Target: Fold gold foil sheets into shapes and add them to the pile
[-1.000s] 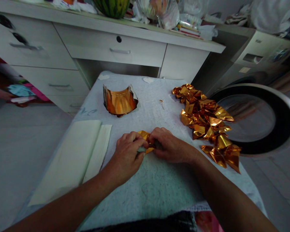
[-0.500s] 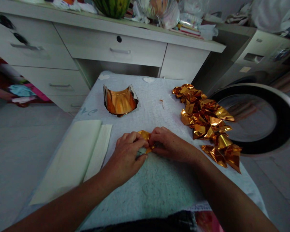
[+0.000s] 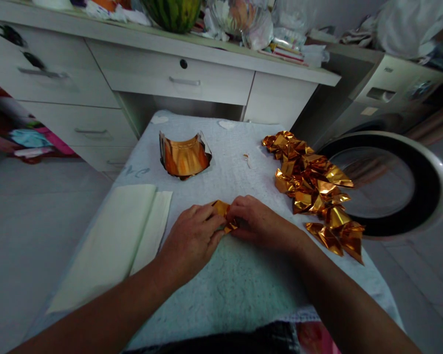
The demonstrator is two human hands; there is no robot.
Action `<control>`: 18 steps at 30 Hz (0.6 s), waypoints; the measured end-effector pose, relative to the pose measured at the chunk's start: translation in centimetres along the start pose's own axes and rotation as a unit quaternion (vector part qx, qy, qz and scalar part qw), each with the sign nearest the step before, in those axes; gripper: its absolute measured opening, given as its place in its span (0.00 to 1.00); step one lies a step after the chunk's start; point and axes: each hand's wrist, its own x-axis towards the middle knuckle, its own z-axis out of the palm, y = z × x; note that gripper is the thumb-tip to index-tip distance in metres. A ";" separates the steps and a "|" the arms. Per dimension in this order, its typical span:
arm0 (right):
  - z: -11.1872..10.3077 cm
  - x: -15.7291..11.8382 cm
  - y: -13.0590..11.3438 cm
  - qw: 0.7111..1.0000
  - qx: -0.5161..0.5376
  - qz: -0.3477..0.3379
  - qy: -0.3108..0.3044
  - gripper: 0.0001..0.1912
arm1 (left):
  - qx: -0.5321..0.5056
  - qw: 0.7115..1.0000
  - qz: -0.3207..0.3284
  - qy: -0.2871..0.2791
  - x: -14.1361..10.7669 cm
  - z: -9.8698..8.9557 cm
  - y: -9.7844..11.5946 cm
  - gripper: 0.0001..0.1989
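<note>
A small piece of gold foil [image 3: 221,207] lies between my two hands on the cloth-covered table [image 3: 221,295]. My left hand [image 3: 197,236] has its fingers pressed together on the foil's left side. From the right, my right hand [image 3: 256,221] pinches the same foil, its fingertips partly hidden. Beyond them stands a curved stack of gold foil sheets [image 3: 185,157]. Folded gold foil pieces [image 3: 306,172] form a heap at the right. Pale paper sheets [image 3: 107,236] rest beside my left forearm.
A white cabinet with drawers [image 3: 184,78] stands behind the table, with a watermelon [image 3: 173,14] and plastic bags on top. At the right is a washing machine, its round door [image 3: 387,182] open beside the table. A tiny scrap [image 3: 246,158] lies on the cloth.
The fingers and thumb of my left hand have come closer together over the foil. My right hand has barely moved and still pinches it. The view has shifted slightly.
</note>
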 end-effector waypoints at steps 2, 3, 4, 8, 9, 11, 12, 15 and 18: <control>0.0 0.0 -0.3 1.000 -0.015 0.001 0.003 0.04 | -0.023 1.000 -0.009 0.015 0.0 -0.2 0.0 0.08; 0.0 0.0 -0.5 1.000 -0.022 0.005 0.004 0.04 | -0.035 0.999 -0.019 0.028 0.0 -0.2 -0.1 0.10; 0.0 0.0 -0.7 1.000 -0.029 0.010 0.005 0.04 | -0.047 0.997 -0.032 0.045 -0.1 -0.3 -0.1 0.11; 0.0 -0.1 -1.6 0.998 -0.055 0.025 -0.002 0.04 | -0.090 0.988 -0.068 0.101 0.1 -0.3 -0.6 0.16; 0.1 -0.2 -1.8 0.998 -0.064 0.026 -0.005 0.04 | -0.090 0.987 -0.076 0.111 0.2 -0.3 -0.8 0.17; 0.2 -0.3 -2.1 0.996 -0.084 0.033 -0.003 0.05 | -0.073 0.987 -0.087 0.116 0.4 -0.2 -1.3 0.18; 0.4 -0.3 -2.2 0.995 -0.093 0.042 0.001 0.06 | -0.059 0.988 -0.092 0.113 0.4 -0.2 -1.5 0.18; 0.7 -0.5 -2.3 0.991 -0.109 0.074 0.021 0.07 | -0.016 0.989 -0.105 0.103 0.5 -0.3 -1.9 0.16; 0.8 -0.7 -2.3 0.992 -0.106 0.062 0.021 0.06 | 0.009 0.988 -0.112 0.109 0.4 -0.6 -2.0 0.12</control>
